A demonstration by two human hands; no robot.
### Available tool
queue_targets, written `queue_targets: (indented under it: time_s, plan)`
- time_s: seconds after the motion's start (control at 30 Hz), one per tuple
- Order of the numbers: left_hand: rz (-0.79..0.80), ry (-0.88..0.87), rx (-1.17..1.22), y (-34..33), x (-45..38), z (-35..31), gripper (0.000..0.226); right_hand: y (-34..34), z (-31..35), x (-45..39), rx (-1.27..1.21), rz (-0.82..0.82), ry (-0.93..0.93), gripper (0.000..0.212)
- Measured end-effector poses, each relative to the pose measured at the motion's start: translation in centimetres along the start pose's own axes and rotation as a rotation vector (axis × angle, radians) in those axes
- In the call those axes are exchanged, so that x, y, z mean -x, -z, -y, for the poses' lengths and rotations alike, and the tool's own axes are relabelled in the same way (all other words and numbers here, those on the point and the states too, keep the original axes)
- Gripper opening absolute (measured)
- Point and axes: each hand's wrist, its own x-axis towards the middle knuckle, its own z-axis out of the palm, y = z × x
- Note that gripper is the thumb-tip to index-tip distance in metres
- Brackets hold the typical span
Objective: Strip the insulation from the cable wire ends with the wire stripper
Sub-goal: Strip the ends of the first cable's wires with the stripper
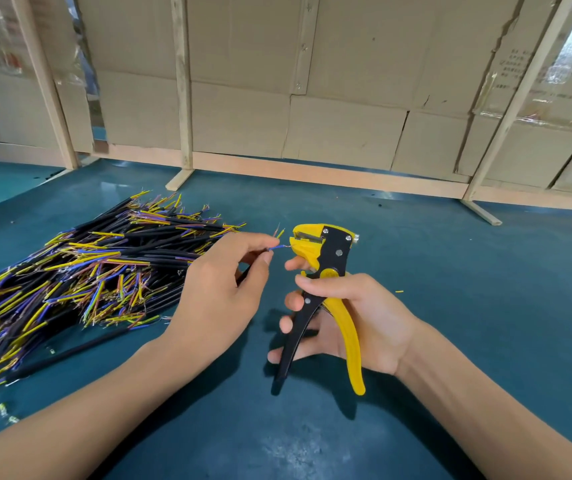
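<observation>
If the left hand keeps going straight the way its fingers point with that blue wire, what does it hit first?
Most likely the yellow head of the wire stripper, held by the right hand. The left hand pinches the blue wire, whose tip sits right at the stripper's mouth. Depth is hard to judge from this single view.

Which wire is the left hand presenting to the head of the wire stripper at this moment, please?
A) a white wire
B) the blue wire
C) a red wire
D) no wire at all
B: the left hand pinches the blue wire between fingertips, its bared tip reaching toward the yellow head of the wire stripper, which the right hand grips by the handles.
</observation>
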Motion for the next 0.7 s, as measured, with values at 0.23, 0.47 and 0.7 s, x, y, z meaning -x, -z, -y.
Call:
queue_targets:
  time_s: [0.23,0.47,0.7]
  plan:
    - [-0.037,-0.071,-0.029,0.23,-0.09,-0.22,0.021,-0.42,-0.22,-0.21,0.060,0.037,0.081,0.026]
    - [-0.081,-0.156,-0.093,0.65,-0.35,-0.02,0.024,-0.62,-0.26,-0.32,0.085,-0.004,0.084,0.022]
    - [-0.073,-0.161,-0.087,0.75,-0.42,0.24,0.021,-0.76,-0.54,-0.46,0.090,-0.063,0.082,0.006]
